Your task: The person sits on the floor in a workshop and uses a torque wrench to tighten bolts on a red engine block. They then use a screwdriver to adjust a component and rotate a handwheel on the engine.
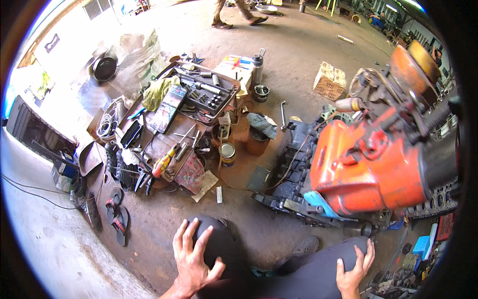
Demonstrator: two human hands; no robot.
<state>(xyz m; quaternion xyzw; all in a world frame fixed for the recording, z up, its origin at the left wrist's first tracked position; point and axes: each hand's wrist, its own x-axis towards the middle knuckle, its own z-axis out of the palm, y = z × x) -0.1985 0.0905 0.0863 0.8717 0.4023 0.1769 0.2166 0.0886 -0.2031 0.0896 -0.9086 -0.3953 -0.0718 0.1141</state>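
Note:
My left hand (194,256) rests on my left knee with its fingers spread and nothing in it. On my right knee lies my right hand (355,270), its fingers apart and also holding nothing. Both knees are in dark trousers (318,259). Beyond my right knee stands a large orange machine housing (368,169), with a light blue cloth (321,203) at its lower edge. Ahead of my left hand is a low bench of tools, with a yellow-and-red screwdriver (164,162) and a tray of sockets (211,92).
A pair of sandals (118,219) lies on the floor at the left. Between bench and machine stand an open tin can (227,154) and a brown pot (257,142). A cardboard box (330,80) sits farther off. At the top, a person's legs (234,12) show.

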